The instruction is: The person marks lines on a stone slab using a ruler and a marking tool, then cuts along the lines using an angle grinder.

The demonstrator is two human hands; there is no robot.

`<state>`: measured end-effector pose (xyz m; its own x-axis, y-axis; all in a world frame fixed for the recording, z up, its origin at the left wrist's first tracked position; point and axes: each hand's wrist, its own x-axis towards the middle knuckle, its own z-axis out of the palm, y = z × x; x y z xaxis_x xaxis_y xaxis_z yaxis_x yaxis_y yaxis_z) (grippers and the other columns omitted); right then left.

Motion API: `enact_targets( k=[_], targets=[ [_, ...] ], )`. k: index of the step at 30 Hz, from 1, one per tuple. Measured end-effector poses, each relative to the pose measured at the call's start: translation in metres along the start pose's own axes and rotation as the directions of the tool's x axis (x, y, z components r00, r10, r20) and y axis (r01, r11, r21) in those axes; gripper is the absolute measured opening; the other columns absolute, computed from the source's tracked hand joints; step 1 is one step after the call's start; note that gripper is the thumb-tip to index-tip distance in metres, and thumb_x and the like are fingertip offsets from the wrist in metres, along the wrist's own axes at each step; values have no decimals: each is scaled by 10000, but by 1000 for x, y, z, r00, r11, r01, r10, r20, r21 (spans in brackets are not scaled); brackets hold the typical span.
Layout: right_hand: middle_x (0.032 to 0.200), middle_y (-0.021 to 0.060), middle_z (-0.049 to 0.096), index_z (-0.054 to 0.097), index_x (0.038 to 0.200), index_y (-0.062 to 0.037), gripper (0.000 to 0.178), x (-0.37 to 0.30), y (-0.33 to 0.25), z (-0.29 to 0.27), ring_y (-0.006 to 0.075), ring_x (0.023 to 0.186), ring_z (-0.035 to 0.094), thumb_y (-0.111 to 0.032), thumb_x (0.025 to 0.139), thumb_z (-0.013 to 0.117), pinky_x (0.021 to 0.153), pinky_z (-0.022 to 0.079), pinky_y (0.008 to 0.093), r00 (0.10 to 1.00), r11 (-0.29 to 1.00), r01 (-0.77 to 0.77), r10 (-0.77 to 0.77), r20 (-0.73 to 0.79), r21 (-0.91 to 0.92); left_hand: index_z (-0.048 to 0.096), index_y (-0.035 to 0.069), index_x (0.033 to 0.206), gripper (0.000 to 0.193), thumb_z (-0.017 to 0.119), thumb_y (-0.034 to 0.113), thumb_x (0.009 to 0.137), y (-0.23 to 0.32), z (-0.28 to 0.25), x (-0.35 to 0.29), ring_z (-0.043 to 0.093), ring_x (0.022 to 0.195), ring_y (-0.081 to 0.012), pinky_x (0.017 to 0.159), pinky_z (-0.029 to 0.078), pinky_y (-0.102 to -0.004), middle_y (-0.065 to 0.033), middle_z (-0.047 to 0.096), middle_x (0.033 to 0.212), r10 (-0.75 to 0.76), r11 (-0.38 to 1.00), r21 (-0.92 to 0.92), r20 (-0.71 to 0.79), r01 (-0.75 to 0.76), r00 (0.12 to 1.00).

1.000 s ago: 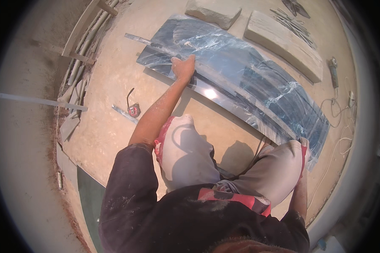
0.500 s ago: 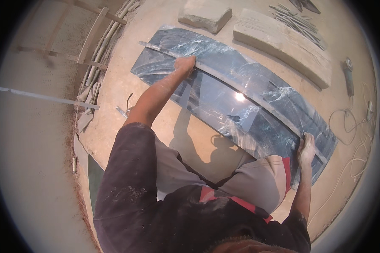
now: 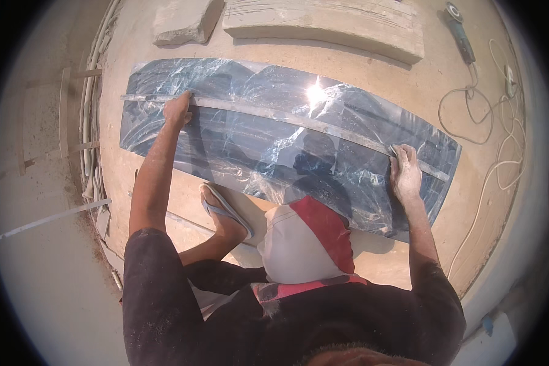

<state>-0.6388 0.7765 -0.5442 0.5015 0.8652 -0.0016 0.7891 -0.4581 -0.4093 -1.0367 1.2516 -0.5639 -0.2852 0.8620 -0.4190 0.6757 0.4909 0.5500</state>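
Observation:
A long, polished dark blue slab [image 3: 238,143] with pale veins lies flat on the ground in front of me. Across it, from its left end to near its right end, runs a narrow grey metal straightedge [image 3: 280,114]. My left hand [image 3: 177,110] is closed on the straightedge near its left end. Toward the other end, my right hand [image 3: 405,174] grips the bar with bent fingers at its near edge. Its fingertips are partly hidden, and I cannot tell whether they hold anything else. Sun glare and my shadow fall on the slab.
Beyond the slab lie a long pale block [image 3: 323,24] and a smaller one [image 3: 186,23]. An angle grinder [image 3: 460,36] sits at the far right, its cable [image 3: 479,116] looping down that side. Long thin strips [image 3: 91,91] line the left edge. My sandalled foot [image 3: 226,213] is near the slab.
My view has turned, so the slab appears further left and more level. My body has shifted, with a knee by the slab's near edge and a foot showing. Both hands stay on the straightedge.

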Motion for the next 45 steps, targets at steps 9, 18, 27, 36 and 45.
enact_targets(
  k=[9, 18, 27, 36, 45],
  targets=[
    [1150, 201, 668, 668, 1238, -33, 339, -50, 109, -33, 370, 1070, 660, -212, 951, 677, 932, 529, 447, 741, 835, -546, 517, -428, 64, 525, 87, 1427, 814, 686, 647, 858, -39, -74, 55, 567, 727, -196, 630, 496, -328, -111, 570, 937, 50, 998, -60, 479, -25, 876],
    [1105, 240, 697, 715, 1150, -54, 327, -88, 138, -25, 412, 1046, 667, -303, 945, 660, 920, 518, 473, 465, 541, -803, 831, -306, 250, 571, 78, 1356, 673, 756, 515, 878, -37, -50, 98, 602, 758, -225, 626, 534, -329, -124, 579, 1057, -45, 987, -132, 331, 93, 942],
    [909, 183, 717, 699, 1132, -19, 329, -66, 114, -31, 347, 876, 699, -274, 923, 704, 808, 534, 431, 434, 516, -803, 849, -301, 298, 630, 81, 1168, 348, 717, 318, 927, -50, -43, 130, 635, 893, -256, 687, 562, -335, -94, 609, 1063, -49, 954, -266, 310, 137, 950],
    [861, 63, 715, 715, 1102, 14, 304, -94, 145, -29, 148, 797, 633, -235, 928, 721, 750, 505, 328, 355, 444, -776, 895, -271, 449, 631, 103, 1274, 462, 726, 379, 915, -55, -36, 110, 617, 1051, -322, 789, 536, -360, -145, 595, 1219, -72, 969, -211, 267, 131, 961],
    [886, 128, 748, 747, 1102, 8, 304, -88, 147, -34, 215, 842, 693, -241, 939, 685, 793, 524, 346, 370, 427, -754, 904, -215, 499, 648, 95, 1233, 432, 735, 367, 910, -60, -42, 105, 642, 917, -283, 687, 523, -337, -124, 623, 1094, -31, 967, -233, 279, 99, 960]
  ],
)
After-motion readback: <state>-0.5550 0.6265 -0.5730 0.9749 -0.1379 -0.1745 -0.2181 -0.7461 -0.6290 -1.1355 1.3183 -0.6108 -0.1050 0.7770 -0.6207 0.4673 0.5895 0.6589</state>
